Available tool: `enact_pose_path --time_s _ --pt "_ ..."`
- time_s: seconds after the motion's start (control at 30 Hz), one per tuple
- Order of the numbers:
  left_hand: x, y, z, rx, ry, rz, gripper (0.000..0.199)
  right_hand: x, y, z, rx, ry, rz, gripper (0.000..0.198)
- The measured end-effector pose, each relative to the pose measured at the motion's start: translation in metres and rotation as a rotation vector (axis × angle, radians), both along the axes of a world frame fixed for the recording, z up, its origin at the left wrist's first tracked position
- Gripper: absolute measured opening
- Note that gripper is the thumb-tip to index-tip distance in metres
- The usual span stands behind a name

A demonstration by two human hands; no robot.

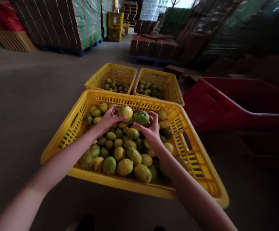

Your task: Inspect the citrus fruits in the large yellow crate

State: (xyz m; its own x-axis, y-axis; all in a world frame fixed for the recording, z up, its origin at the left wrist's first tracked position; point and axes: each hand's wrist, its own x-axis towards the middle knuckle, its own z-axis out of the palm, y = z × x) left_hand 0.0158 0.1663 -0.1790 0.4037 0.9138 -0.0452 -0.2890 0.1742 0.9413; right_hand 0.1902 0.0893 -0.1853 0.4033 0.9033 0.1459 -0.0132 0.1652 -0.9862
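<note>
Landmark: the big yellow slotted plastic crate (197, 166) on the grey concrete floor (21, 106), directly in front of the person. Near end of the crate: heap of oval yellow-green citrus fruits (120, 157), lemon-like, packed touching each other, some more green, some more yellow. Both bare forearms come in over the crate's near rim.

Left hand (108, 120) is over the middle-far part of the crate, grip curled around a round yellowish-green fruit (125, 111), fingers and thumb pinching it from the left side, fruit lifted just above the heap. Right hand (151, 130) is just beside it, grip wrapped on a darker green fruit (140, 117), fingers over the far side, thumb under. The two held fruits are touching or nearly touching, can't tell which. Both sit above the crate's pile, nearer its far wall than its near wall.

Right of the crate: red plastic crate (238, 106), tilted, lying close against the yellow one's right side; contents not visible.

Beyond the crate's far wall: two smaller yellow slotted crates side by side, left one (98, 78) and right one (170, 89), each partly filled with the same green-yellow fruit, both just behind the big crate.

Farther behind the crate: stacks of flat brown cardboard on blue pallets (62, 22) at far left, low brown box stacks (158, 46) at far centre-right, more yellow crates stacked (115, 25) far back. Far right is dark, blurry.
</note>
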Motion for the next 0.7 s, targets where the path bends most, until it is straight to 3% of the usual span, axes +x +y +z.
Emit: enact_pose_path --time_s 0.17,0.37,0.5,0.7 --pt "-0.003 0.0 0.001 -0.021 -0.068 -0.043 0.058 0.0 -0.002 0.008 0.032 0.046 0.026 0.06" --pt "-0.005 0.0 -0.001 -0.141 -0.14 -0.085 0.038 0.004 -0.002 0.01 -0.086 0.238 0.093 0.05" --pt "-0.006 0.006 -0.005 -0.213 -0.127 -0.029 0.026 0.009 0.002 0.004 -0.139 0.343 0.088 0.047" --pt "0.001 0.002 0.0 -0.318 -0.058 0.089 0.032 0.01 0.004 -0.002 -0.2 0.416 0.134 0.044"
